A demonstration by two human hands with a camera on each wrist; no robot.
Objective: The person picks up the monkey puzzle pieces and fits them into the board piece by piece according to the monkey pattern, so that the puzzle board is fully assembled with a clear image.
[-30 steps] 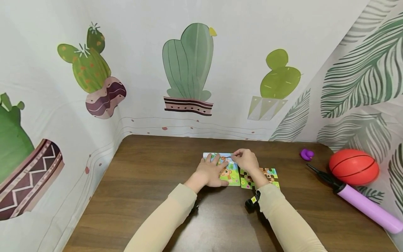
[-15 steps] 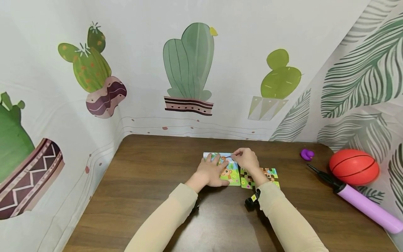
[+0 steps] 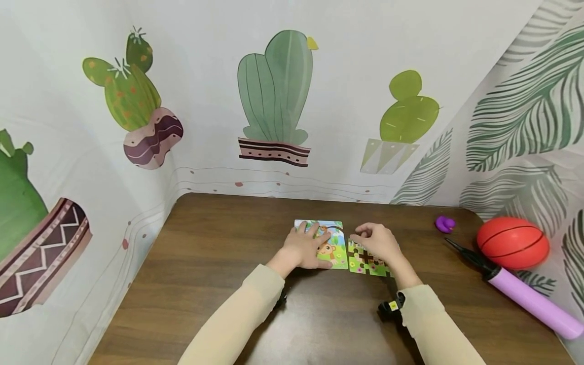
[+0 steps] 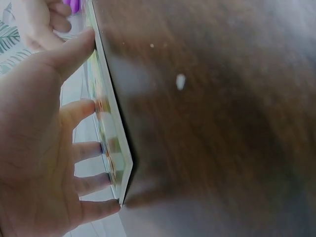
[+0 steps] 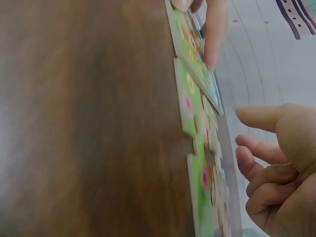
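My left hand [image 3: 302, 248] lies spread on a picture board [image 3: 339, 251] printed with a bear and flowers. In the left wrist view its fingertips touch the face of the board [image 4: 117, 163], and the thumb is at the near edge. Right of the board lie several jigsaw pieces [image 3: 359, 264] in green and brown, some with gaps between them. Over these pieces is my right hand [image 3: 377, 241]. The right wrist view shows its thumb and forefinger apart with nothing between them, the other fingers loosely curled. Part of the pieces is hidden under this hand.
On the right of the brown table [image 3: 219, 243] are a purple rubber duck [image 3: 444, 224], a red ball [image 3: 513, 243] with dark lines, and a lilac hand pump [image 3: 534, 301] with a black nozzle. A cactus-print cloth [image 3: 337, 101] hangs behind the table.
My right hand has moved right, from the top right corner of the board to above the jigsaw pieces, and its fingertips have come apart. My left hand has stayed on the board.
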